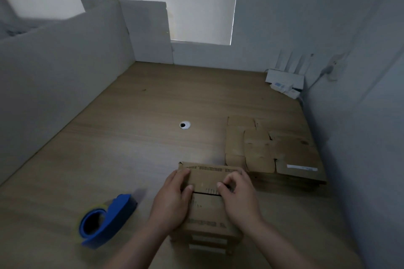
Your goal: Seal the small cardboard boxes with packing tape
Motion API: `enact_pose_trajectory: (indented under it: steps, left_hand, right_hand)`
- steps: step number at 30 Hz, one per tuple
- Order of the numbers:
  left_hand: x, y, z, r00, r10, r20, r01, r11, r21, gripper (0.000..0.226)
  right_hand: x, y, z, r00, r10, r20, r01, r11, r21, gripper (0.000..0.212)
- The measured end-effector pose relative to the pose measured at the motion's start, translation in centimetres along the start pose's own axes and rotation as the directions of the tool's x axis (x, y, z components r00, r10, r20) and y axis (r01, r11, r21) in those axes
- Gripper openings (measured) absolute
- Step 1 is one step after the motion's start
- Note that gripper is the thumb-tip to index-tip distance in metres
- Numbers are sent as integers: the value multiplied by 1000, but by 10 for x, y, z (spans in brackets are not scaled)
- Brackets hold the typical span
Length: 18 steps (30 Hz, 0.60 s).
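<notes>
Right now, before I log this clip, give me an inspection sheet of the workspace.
Surface: light wooden desk with a round cable grommet.
Job's things: small brown cardboard box, top seam untaped; blue tape dispenser lying to its left.
Clutter: stack of flattened cardboard boxes.
Grippers: left hand and right hand pressing the flaps.
Cables: grey cable to a wall socket.
Surroundings: white partition boards; white antenna router.

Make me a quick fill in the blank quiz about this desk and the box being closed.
1. Both hands press on the flaps of the ____.
2. The tape dispenser left of the left hand is ____ in colour.
3. Flattened cardboard lies to the ____ of the right hand.

Answers: box; blue; right
</notes>
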State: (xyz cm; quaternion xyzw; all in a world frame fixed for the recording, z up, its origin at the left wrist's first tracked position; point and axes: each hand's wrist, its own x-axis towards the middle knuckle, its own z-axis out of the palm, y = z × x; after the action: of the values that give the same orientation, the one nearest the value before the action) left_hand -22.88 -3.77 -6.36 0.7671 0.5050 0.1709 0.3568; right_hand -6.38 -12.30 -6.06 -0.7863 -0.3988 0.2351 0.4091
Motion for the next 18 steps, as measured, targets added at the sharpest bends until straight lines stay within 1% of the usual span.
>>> enact_pose_trajectory:
  steps: [7,11,14,18]
  left_hand:
    - [-3,14,19,1000,21,-22,-21,1000,-14,47]
    - [-5,12,22,1000,28,12,-29,999,25,49]
    - [-5,7,18,1000,16,8,-16,999,35,50]
    - [-8,-8,11,1000,-6,3,6,1000,21,51]
  right_hand:
    - [6,11,-26,1000,19,-18,-18,1000,21,21]
    - [-1,25,-16,997,52,-51,-51,998,40,23]
    - [0,25,-7,997,70,-34,-68,995,73,23]
    - [-1,19,8,998,64,-12,-63,996,67,21]
